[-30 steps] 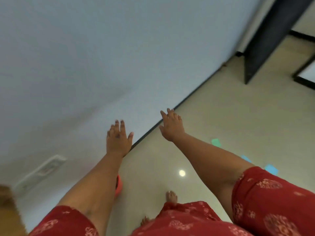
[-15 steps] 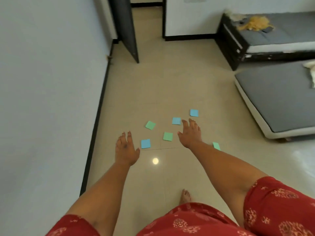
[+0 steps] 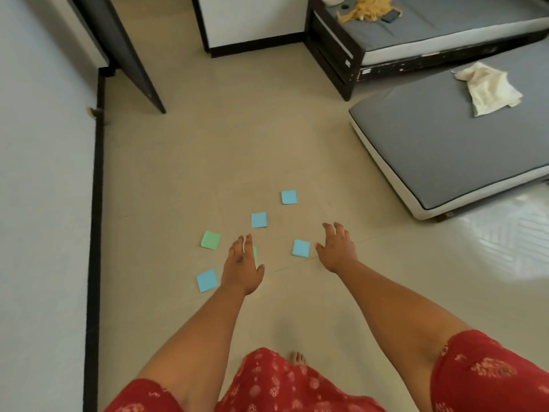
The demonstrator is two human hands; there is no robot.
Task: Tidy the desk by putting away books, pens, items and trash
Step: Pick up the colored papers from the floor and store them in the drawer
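Lying scattered on the beige tiled floor (image 3: 184,162) are square sticky notes: a blue one (image 3: 288,197) farthest off, another blue one (image 3: 259,220) nearer, a green one (image 3: 210,240) to the left, a blue one (image 3: 206,280) nearest the wall, and a blue one (image 3: 300,248) between the hands. A further green note (image 3: 255,253) peeks from behind the left hand (image 3: 241,267). Both the left hand and the right hand (image 3: 337,248) reach forward above the notes, fingers spread, each grip released and holding nothing. A grey mattress (image 3: 439,150) lies to the right with a white cloth (image 3: 487,87) on it.
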